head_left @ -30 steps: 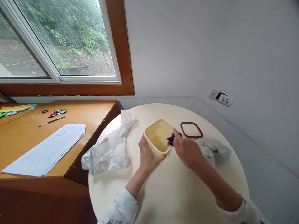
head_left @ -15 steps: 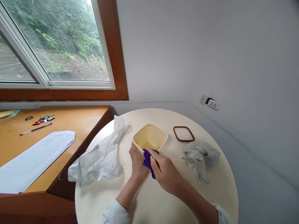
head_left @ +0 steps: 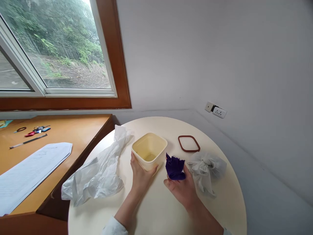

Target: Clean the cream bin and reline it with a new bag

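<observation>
A cream plastic container (head_left: 154, 161), square with rounded corners and open at the top, is held by my left hand (head_left: 141, 174). My fingers wrap its left side and my thumb presses the near side. To the right of it, my right hand (head_left: 182, 189) holds a crumpled purple cloth (head_left: 175, 168) palm up, apart from the container. Behind the cloth lies a reddish-brown ring (head_left: 189, 150), shaped like a rounded square, flat on the table.
A crumpled white plastic bag (head_left: 102, 173) spreads over the left of the round table (head_left: 156, 218); a knotted plastic bag (head_left: 207, 166) sits at the right. The wooden desk (head_left: 80, 127) at left bears papers (head_left: 36, 169), a pen (head_left: 28, 141) and keys (head_left: 37, 130).
My right hand has drawn the purple cloth away from the container's near side, rightward, and turned palm up. The container is now tilted less towards me, and my left thumb shows on its near side.
</observation>
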`<state>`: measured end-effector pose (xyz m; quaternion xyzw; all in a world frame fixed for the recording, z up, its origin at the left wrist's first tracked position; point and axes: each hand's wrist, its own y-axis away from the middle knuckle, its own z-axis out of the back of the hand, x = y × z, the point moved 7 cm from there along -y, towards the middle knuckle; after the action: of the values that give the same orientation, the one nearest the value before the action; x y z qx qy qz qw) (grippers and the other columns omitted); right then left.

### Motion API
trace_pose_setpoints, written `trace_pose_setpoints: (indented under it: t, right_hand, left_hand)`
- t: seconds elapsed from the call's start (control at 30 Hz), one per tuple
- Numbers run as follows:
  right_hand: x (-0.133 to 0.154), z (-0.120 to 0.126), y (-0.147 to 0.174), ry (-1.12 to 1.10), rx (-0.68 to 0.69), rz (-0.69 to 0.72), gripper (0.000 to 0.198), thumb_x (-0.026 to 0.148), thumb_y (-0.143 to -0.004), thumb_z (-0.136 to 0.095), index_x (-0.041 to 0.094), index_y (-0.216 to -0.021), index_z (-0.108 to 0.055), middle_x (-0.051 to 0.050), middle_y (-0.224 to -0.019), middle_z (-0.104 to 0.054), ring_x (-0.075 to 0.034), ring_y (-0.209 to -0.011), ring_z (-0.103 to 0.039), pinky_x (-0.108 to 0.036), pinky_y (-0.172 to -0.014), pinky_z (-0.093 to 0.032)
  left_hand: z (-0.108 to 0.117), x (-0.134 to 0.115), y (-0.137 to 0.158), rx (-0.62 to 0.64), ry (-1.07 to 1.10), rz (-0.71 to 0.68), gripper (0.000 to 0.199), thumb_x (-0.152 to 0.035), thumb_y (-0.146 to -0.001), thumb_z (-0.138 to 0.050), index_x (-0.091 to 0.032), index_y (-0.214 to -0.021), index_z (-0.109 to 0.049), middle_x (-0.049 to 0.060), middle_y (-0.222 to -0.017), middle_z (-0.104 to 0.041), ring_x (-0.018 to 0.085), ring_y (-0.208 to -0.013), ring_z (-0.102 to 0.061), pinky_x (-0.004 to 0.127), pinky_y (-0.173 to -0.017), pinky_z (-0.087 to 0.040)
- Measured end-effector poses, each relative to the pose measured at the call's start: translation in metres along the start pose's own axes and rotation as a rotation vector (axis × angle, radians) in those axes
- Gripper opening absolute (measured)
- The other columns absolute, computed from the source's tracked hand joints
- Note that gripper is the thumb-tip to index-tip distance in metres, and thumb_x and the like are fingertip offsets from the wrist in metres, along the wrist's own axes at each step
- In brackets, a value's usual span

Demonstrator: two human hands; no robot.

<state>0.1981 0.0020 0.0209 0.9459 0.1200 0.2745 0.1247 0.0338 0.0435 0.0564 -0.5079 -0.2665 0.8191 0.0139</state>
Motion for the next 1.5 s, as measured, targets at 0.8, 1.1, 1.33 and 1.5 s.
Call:
trace_pose_setpoints:
  t: [0.8,1.1,1.33,1.5]
  right_hand:
    - [-0.006,0.029,-0.014,-0.072,-0.090,-0.117,0.028,0.043,-0.074,-0.065,0.020,-0.090,-0.061,-0.001,-0.085,-0.063,-0.012,-0.070,-0.055,-0.027,-0.061,-0.044]
    - [0.014,0.037,-0.018,-0.012,-0.134,0.075,0.026,0.033,-0.075,-0.062,0.017,-0.095,-0.065,-0.006,-0.093,-0.068,-0.015,-0.085,-0.062,-0.026,-0.073,-0.047]
    - [0.033,0.027,-0.013,0.023,-0.051,0.185,0.023,0.035,-0.076,-0.063,0.015,-0.087,-0.067,-0.005,-0.077,-0.068,-0.016,-0.074,-0.063,-0.027,-0.065,-0.047]
    - [0.041,0.030,-0.014,-0.026,-0.083,0.277,0.018,0.034,-0.074,-0.064,0.017,-0.075,-0.066,-0.003,-0.065,-0.065,-0.016,-0.065,-0.060,-0.028,-0.061,-0.047]
  left_hand:
    - [-0.010,0.055,-0.045,-0.249,-0.080,0.098,0.048,-0.041,-0.079,-0.053,-0.020,-0.117,-0.033,0.008,-0.103,-0.038,0.023,-0.097,-0.042,0.044,-0.083,-0.041]
    - [-0.065,-0.001,-0.005,0.174,-0.045,-0.175,0.011,-0.026,-0.082,-0.046,-0.021,-0.091,-0.050,0.003,-0.082,-0.051,0.018,-0.079,-0.052,0.033,-0.073,-0.045]
    - [-0.126,-0.009,0.005,0.457,-0.082,-0.237,0.029,-0.012,-0.078,-0.042,-0.018,-0.105,-0.052,0.008,-0.095,-0.056,0.019,-0.090,-0.056,0.034,-0.078,-0.047]
    - [-0.170,-0.018,0.004,0.601,-0.115,-0.342,0.038,-0.012,-0.076,-0.045,-0.019,-0.113,-0.053,0.010,-0.115,-0.054,0.021,-0.107,-0.051,0.035,-0.093,-0.041]
